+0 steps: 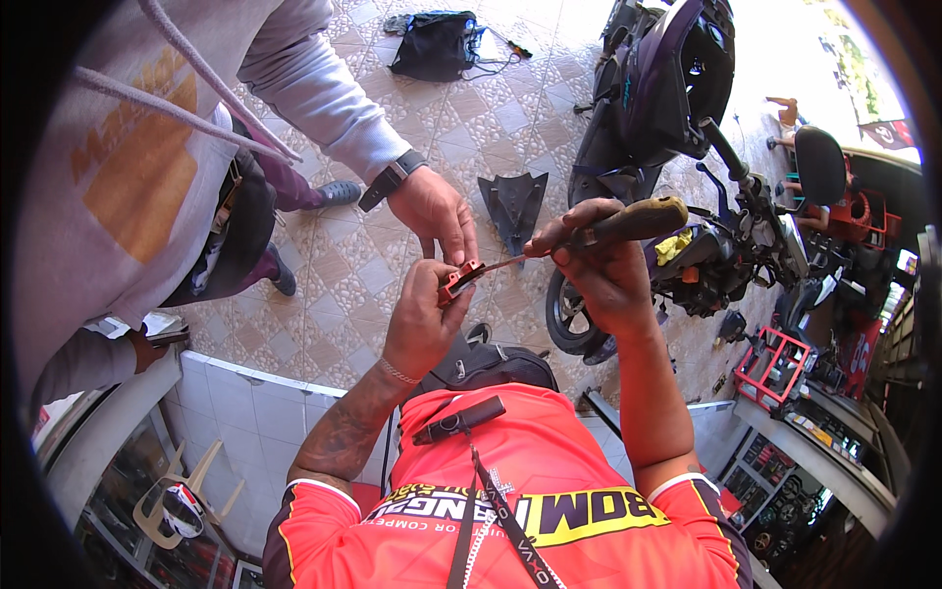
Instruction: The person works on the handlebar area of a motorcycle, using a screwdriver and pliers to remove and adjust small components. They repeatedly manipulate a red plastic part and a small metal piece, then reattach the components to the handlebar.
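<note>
While left hand (pixel 424 312) grips red part (pixel 459 281), screwdriver (pixel 599 232) probes its edge.

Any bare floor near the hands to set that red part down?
Yes: tiled floor between the black bag and the black fairing piece is bare. Crowded to the right: motorcycle, red rack. A second person's hand sits right over the red part.
</note>
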A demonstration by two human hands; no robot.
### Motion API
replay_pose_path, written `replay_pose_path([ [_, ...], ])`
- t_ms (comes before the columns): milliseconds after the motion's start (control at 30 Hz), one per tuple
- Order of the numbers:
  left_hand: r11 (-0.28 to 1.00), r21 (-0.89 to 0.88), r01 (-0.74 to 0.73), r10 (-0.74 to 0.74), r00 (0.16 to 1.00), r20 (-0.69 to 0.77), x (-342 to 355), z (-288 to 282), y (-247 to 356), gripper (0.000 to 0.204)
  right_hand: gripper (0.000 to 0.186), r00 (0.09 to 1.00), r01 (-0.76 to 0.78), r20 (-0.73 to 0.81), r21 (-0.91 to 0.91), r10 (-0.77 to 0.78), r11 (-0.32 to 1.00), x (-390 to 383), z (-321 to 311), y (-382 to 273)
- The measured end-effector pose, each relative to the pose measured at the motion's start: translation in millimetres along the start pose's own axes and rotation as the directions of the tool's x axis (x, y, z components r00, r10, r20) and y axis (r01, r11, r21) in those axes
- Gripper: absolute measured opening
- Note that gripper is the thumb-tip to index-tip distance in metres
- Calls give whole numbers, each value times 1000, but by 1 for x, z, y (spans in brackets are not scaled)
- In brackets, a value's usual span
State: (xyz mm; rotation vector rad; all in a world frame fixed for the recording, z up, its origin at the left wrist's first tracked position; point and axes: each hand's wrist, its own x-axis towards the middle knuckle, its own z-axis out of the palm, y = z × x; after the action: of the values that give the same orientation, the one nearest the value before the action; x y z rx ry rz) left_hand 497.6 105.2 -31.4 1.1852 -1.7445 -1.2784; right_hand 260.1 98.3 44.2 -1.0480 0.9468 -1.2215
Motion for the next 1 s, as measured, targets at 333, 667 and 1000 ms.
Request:
replay_pose_path([
  [333, 1000, 1, -14, 14, 1000, -18, 6, 0, 3, 26, 42, 1000, 3, 9, 51, -3, 999, 6, -5, -1],
  [667, 1000, -25, 3, -4, 999, -34, 6, 3, 1, 25, 42, 998, 23, 61, 60, -27, 998, 13, -7, -5],
  [1000, 999, -47, 8, -10, 999, -32, 9, 9, 3, 26, 40, 1000, -10, -1, 74, 10, 997, 15, -9, -10],
])
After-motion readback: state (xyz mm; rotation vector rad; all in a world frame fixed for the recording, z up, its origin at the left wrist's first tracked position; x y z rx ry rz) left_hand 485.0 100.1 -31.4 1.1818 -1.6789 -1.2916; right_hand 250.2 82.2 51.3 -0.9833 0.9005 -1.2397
